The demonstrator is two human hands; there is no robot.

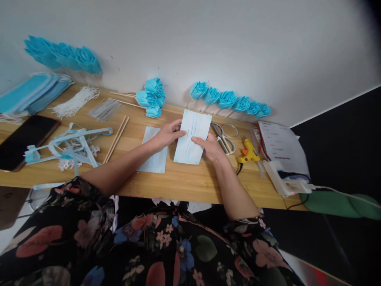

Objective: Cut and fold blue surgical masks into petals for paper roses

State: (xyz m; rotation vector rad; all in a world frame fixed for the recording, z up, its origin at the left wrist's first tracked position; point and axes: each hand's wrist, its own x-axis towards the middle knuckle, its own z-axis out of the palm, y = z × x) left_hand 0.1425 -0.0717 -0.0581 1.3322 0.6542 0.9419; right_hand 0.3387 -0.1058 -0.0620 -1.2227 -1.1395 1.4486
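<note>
Between my two hands is a light-blue face mask (193, 137), without visible ear loops, held upright above the wooden table. My left hand (169, 134) pinches its left edge, thumb in front and fingers behind. From the right, my right hand (210, 146) grips the sheet, its thumb lying flat on the pleats. A second pale-blue mask piece (154, 161) lies on the table, partly under my left forearm. Close to my right hand rest white-handled scissors (222, 140) and a yellow glue gun (249, 151).
Blue paper-like roses on sticks (228, 100) lean along the wall, with more roses (153, 97) behind my left hand. At left are stacked masks (35, 93), cut strips (71, 145), wooden sticks (116, 139) and a phone (26, 139). A power strip (276, 178) sits right.
</note>
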